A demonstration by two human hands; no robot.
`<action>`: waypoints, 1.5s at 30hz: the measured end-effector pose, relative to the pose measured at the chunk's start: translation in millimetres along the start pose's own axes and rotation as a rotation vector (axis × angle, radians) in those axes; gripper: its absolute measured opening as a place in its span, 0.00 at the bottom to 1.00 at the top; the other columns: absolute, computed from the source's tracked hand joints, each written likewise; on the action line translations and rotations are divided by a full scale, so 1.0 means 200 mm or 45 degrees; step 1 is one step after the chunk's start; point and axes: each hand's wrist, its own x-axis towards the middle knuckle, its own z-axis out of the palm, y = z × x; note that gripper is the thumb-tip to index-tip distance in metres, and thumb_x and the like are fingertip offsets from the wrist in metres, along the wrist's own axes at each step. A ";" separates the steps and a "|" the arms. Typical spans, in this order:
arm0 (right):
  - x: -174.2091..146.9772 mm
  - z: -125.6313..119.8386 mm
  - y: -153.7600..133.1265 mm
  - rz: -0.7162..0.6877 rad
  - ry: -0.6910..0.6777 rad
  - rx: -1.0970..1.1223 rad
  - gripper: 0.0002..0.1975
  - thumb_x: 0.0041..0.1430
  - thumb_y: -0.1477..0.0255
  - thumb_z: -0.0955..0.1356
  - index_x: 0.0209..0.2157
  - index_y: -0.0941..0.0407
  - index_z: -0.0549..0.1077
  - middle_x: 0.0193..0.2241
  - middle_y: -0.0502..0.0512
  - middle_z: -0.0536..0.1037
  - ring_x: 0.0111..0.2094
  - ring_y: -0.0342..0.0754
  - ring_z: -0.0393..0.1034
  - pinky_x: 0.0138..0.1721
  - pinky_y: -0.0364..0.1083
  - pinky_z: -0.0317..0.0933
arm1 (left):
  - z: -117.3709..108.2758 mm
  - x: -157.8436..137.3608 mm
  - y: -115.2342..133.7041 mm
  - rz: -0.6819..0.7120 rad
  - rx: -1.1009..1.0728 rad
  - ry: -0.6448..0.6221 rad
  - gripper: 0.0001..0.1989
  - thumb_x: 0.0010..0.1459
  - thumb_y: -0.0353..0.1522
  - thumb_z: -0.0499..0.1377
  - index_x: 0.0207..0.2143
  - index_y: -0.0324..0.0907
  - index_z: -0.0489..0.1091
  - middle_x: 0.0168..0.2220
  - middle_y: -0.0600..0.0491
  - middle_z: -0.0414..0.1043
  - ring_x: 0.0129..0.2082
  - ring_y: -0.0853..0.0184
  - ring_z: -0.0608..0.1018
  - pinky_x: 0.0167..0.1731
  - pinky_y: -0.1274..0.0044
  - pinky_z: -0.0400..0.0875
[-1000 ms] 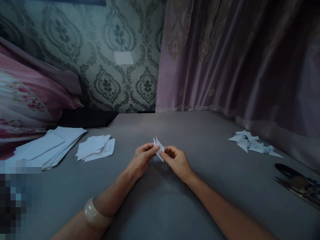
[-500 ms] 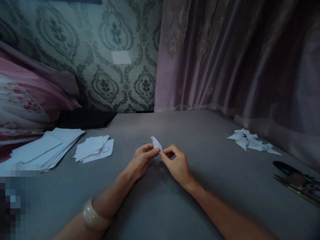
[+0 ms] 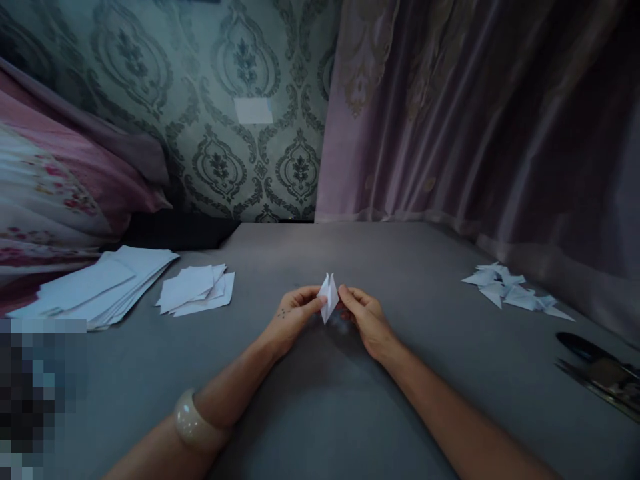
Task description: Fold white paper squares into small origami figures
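A small piece of folded white paper (image 3: 329, 298) stands upright between my hands, a narrow diamond with two points at the top and one below. My left hand (image 3: 296, 315) pinches its left side, thumb in front and fingers behind. At the right edge, my right hand (image 3: 367, 320) is closed, its thumb raised beside the paper and its other fingers curled low, partly behind it. The contact there is hard to make out, but the fingers appear to hold that edge. A pale bangle (image 3: 194, 421) circles my left forearm.
Large white sheets (image 3: 107, 283) lie stacked at the left, beside a pile of smaller paper pieces (image 3: 193, 290). Several folded paper shapes (image 3: 513, 288) are grouped at the right, with scissors (image 3: 595, 367) nearer me. A patterned wall and curtains (image 3: 400, 133) border the grey surface (image 3: 310, 427).
The folded paper has turned from a leftward slant to upright, showing two top points. My right hand has shifted from its lower end to its right side. The view has swung slightly left.
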 end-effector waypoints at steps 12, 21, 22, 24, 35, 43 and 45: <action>-0.01 0.02 -0.02 0.048 -0.007 0.027 0.11 0.44 0.64 0.73 0.27 0.57 0.74 0.22 0.48 0.72 0.25 0.41 0.63 0.31 0.43 0.56 | 0.01 0.00 0.00 -0.065 -0.037 0.070 0.13 0.45 0.36 0.67 0.32 0.37 0.75 0.30 0.50 0.76 0.29 0.70 0.73 0.34 0.78 0.64; -0.02 0.03 -0.03 -0.051 0.059 0.039 0.11 0.44 0.63 0.73 0.26 0.56 0.76 0.22 0.48 0.71 0.25 0.42 0.62 0.31 0.43 0.57 | 0.00 -0.02 0.01 -0.106 0.060 -0.004 0.14 0.48 0.40 0.65 0.30 0.37 0.77 0.27 0.51 0.75 0.27 0.69 0.72 0.32 0.77 0.63; -0.01 0.03 -0.02 -0.046 0.084 0.048 0.11 0.44 0.63 0.73 0.25 0.56 0.76 0.21 0.48 0.71 0.25 0.42 0.62 0.31 0.43 0.57 | 0.01 -0.02 0.01 -0.114 0.051 -0.012 0.14 0.48 0.40 0.65 0.30 0.37 0.77 0.28 0.50 0.75 0.27 0.69 0.72 0.32 0.77 0.63; 0.00 0.02 -0.01 -0.025 0.139 0.109 0.11 0.44 0.63 0.73 0.26 0.56 0.77 0.21 0.49 0.71 0.25 0.42 0.62 0.31 0.44 0.57 | 0.01 -0.02 0.01 -0.135 0.029 -0.020 0.14 0.48 0.40 0.65 0.30 0.37 0.77 0.28 0.50 0.76 0.27 0.69 0.72 0.32 0.77 0.63; -0.01 0.01 -0.03 0.136 -0.060 0.283 0.13 0.43 0.63 0.74 0.31 0.56 0.79 0.27 0.50 0.75 0.27 0.41 0.63 0.30 0.42 0.57 | 0.01 -0.03 0.00 -0.179 0.024 -0.099 0.16 0.50 0.42 0.63 0.30 0.36 0.74 0.26 0.51 0.74 0.25 0.71 0.71 0.29 0.78 0.61; 0.00 0.02 0.00 -0.027 0.103 0.088 0.10 0.44 0.63 0.73 0.27 0.56 0.78 0.23 0.49 0.73 0.25 0.41 0.62 0.29 0.43 0.55 | 0.03 -0.01 -0.03 0.137 0.073 0.003 0.15 0.49 0.37 0.65 0.36 0.41 0.65 0.25 0.58 0.69 0.24 0.74 0.69 0.27 0.80 0.60; -0.01 0.02 -0.01 -0.042 0.121 0.040 0.11 0.44 0.63 0.73 0.27 0.56 0.78 0.22 0.48 0.73 0.24 0.41 0.62 0.28 0.43 0.55 | 0.02 0.00 -0.04 0.197 0.149 0.018 0.14 0.49 0.37 0.65 0.34 0.40 0.66 0.28 0.56 0.69 0.26 0.72 0.69 0.28 0.80 0.61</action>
